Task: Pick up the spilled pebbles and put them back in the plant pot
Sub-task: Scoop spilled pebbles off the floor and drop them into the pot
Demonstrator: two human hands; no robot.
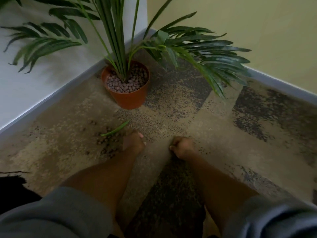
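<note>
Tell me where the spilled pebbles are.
Head view: the pebbles lie scattered on the carpet left of centre, around a fallen leaf, beside the left hand and below the pot.

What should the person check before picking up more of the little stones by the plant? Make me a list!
1. Plant pot standing upright, ready for stones: ok.
2. Room left in the pot: ok, its pebbles sit below the rim.
3. Spilled pebbles within reach of the left hand: ok, they lie just beside it on the carpet.
4. Left hand free to grab: cannot tell, blur hides its fingers.
5. Right hand empty: cannot tell, it is a closed fist and may hide pebbles.
6. Fallen leaf clear of the stones: not ok, it lies across them.
</note>
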